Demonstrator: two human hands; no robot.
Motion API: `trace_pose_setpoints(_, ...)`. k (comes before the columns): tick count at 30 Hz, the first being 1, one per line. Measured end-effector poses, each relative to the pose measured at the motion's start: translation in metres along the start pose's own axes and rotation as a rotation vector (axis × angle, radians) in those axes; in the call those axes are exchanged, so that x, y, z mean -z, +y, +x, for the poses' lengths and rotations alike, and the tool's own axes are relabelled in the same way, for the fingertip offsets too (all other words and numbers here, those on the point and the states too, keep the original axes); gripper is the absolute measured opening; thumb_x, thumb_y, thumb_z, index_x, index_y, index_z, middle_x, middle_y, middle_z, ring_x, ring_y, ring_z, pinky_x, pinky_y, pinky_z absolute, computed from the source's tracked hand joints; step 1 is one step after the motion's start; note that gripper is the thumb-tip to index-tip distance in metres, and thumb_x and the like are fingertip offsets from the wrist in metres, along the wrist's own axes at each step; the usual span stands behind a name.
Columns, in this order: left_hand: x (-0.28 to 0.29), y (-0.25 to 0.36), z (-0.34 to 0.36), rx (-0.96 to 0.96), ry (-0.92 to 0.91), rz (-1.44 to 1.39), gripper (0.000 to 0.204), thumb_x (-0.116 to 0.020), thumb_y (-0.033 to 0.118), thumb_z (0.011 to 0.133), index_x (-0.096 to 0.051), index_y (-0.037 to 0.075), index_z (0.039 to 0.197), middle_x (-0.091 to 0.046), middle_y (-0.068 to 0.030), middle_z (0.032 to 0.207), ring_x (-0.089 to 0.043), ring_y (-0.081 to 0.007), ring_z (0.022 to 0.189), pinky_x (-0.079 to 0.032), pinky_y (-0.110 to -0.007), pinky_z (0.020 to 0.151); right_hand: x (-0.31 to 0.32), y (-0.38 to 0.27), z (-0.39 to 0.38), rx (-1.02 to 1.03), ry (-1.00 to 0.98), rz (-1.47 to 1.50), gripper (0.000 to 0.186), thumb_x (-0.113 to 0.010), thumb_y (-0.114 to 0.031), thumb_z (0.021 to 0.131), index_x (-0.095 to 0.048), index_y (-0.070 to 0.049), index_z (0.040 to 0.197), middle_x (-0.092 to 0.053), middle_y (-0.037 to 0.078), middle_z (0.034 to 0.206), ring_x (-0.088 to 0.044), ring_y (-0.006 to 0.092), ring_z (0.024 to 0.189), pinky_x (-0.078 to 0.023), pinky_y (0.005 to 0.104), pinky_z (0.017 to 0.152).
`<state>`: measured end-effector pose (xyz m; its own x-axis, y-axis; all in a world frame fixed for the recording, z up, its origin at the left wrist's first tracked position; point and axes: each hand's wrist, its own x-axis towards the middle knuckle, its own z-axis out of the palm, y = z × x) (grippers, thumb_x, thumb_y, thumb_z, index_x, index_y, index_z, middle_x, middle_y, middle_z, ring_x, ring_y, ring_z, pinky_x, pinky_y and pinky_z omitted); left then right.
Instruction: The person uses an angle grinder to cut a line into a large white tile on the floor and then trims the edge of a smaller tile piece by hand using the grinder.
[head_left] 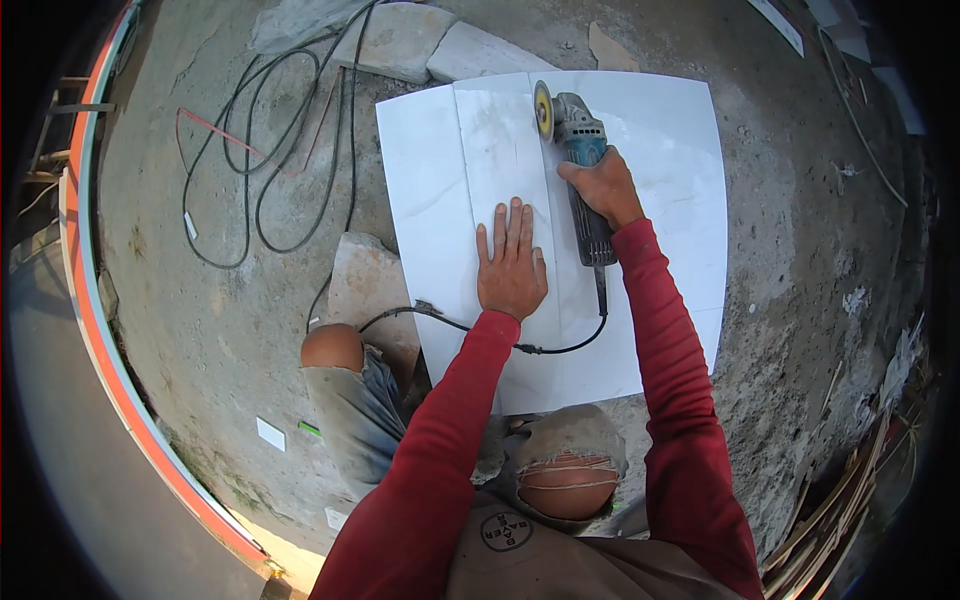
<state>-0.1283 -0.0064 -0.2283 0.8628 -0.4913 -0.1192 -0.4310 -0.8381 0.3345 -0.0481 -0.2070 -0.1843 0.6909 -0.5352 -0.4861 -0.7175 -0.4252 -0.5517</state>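
My right hand (606, 187) is wrapped round the body of a teal and black angle grinder (584, 148). Its yellowish disc (544, 110) stands on edge near the far side of a large white tile (660, 250). A narrower white strip (500, 140) lies lengthwise on the tile, and the disc is by its right edge; whether it touches I cannot tell. Flat on this strip rests my left hand (512, 275), fingers stretched forward and holding nothing. From the grinder's rear a black cord (602, 300) curves back under my left forearm.
Stone slabs (400, 40) lie beyond the tile, and another slab (370, 290) is beside its left edge. Loops of black cable (262, 200) spread over the concrete ground at left. A small white piece (270, 434) sits near my left knee. Wooden strips (835, 530) are piled at lower right.
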Motion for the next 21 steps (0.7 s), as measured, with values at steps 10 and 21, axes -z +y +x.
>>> trace_pose_setpoints(10,0.002,0.001,0.000,0.010,-0.052,0.023,0.071,-0.045,0.027,0.101,-0.020,0.009,0.165,-0.015,-0.0082,0.174,-0.011,-0.0260,0.160,-0.006,-0.051,0.129,0.006,-0.044,0.074,0.056,-0.055,0.053,0.071,-0.080,-0.045,0.072,-0.070,0.017,0.106,-0.073,0.030,0.101,-0.074,0.0359,0.089,-0.057,0.0415,0.083)
trace_pose_setpoints(21,-0.009,-0.003,-0.001,-0.010,0.074,-0.061,0.067,-0.048,0.016,0.099,-0.029,0.010,0.163,-0.026,-0.0067,0.170,-0.018,-0.0266,0.158,-0.012,-0.051,0.128,0.010,0.019,-0.033,-0.039,-0.092,0.031,0.070,-0.079,-0.040,0.070,-0.066,0.016,0.109,-0.072,0.030,0.103,-0.073,0.0386,0.094,-0.057,0.0416,0.086)
